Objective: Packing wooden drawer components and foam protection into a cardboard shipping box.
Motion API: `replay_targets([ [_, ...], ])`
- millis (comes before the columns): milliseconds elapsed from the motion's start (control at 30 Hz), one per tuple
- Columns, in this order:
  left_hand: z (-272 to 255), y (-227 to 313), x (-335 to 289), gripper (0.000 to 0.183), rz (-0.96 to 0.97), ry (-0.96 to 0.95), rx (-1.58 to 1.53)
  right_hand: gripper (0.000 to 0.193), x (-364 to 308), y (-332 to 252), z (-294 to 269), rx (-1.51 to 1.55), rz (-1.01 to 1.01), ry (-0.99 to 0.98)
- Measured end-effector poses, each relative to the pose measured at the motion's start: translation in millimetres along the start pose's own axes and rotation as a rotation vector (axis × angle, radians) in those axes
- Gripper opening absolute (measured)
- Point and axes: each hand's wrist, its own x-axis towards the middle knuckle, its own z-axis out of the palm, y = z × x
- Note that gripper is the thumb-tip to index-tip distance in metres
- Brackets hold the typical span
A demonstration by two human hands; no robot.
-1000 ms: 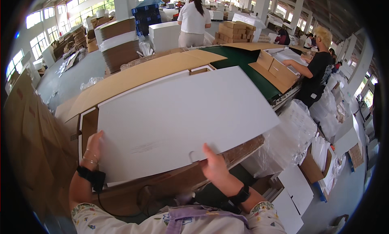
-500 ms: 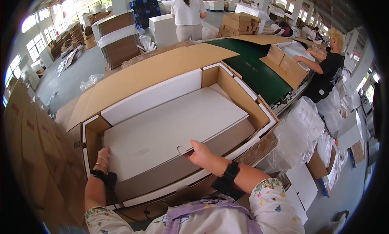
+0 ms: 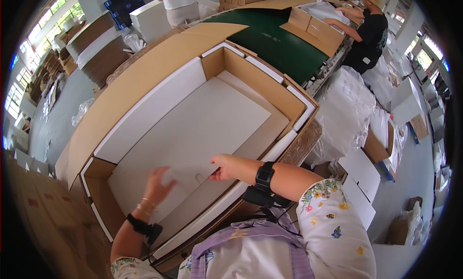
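Note:
A white flat panel [image 3: 193,119] with a small notch in its near edge lies inside a large open cardboard carton [image 3: 251,69]. White foam strips [image 3: 149,110] line the carton's walls. My right hand [image 3: 224,167] is closed at the panel's near edge beside the notch, its fingers curled at that edge. Over the panel's left part hovers my left hand [image 3: 156,188], blurred by motion, its fingers apart and nothing in them. Below the panel's near edge, another pale flat surface shows in the carton.
A long cardboard flap [image 3: 130,81] folds outward on the far side. Beyond lies a green conveyor belt [image 3: 270,37] with another carton [image 3: 313,30], where a co-worker in black [image 3: 371,37] works. Plastic-wrapped white stacks [image 3: 342,110] stand at right; brown cartons [image 3: 43,221] at left.
The panel's near edge has sunk lower into the carton. My left hand has left the panel's left edge and moved rightward above it. My right hand stays by the notch. The view has tilted down.

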Motion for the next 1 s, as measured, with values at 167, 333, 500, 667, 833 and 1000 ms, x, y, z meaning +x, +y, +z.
replay_targets([
  [167,45,59,26,0.059,0.273,-0.19,0.351,0.039,-17,4,-5,-0.015,-0.082,-0.227],
  [333,71,23,24,0.063,0.319,-0.277,0.388,0.03,-62,3,-7,-0.301,-0.439,-0.419],
  [500,80,47,31,0.064,0.268,-0.326,0.45,0.022,-183,-54,-129,-0.372,-1.124,-0.449],
  [667,74,67,42,0.066,0.127,-0.441,0.438,0.015,-116,-126,-335,-0.267,-1.364,0.744],
  [833,68,78,65,0.071,0.001,-0.689,0.477,0.014,24,-134,-582,-0.64,-1.027,1.373],
  [1000,68,80,74,0.083,-0.18,-0.839,0.47,0.025,65,-145,-674,-0.941,-0.596,1.362],
])
